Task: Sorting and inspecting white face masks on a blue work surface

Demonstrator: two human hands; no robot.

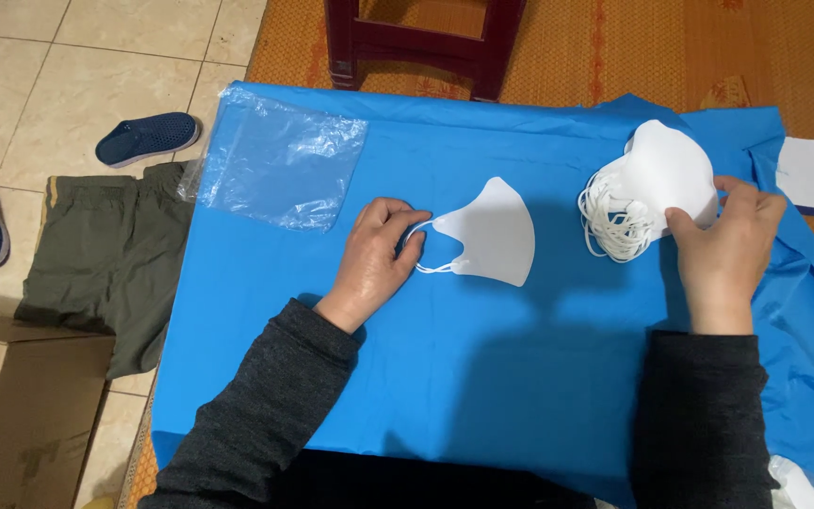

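A single white face mask [496,231] lies flat and folded in half on the blue cloth [482,377], its thin ear loops pointing left. Well to its right sits a stack of white masks [661,179], tilted, with a tangle of white loops hanging at its left side.

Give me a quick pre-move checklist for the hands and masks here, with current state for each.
1. Left hand on the ear loop of the single mask: ok.
2. Single mask lies flat on the blue cloth, apart from the pile: ok.
3. Right hand holds the mask stack steady: ok.
4. Stack's ear loops free of tangles: cannot tell.
5. Plastic bag open and ready: cannot tell.
6. Cloth between the hands free of clutter: ok.
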